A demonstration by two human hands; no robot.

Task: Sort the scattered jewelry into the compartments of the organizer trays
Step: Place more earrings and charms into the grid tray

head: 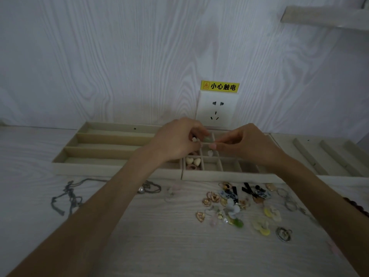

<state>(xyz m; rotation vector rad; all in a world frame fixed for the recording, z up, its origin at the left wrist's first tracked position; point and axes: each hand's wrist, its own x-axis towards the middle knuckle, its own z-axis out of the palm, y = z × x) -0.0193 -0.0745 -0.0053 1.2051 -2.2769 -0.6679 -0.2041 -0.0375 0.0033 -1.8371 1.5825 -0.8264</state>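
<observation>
Both hands, the left hand [175, 140] and the right hand [245, 144], are pinching a small pale earring [194, 139] at center frame; it seems light, fragile and slippery, best held by fingertips.

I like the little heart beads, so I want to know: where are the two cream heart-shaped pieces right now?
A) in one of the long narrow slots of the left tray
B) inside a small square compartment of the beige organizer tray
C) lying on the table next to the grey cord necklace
B: the two cream heart-shaped pieces sit side by side in a small front compartment of the beige fabric-lined organizer tray, just below the left hand.
</observation>
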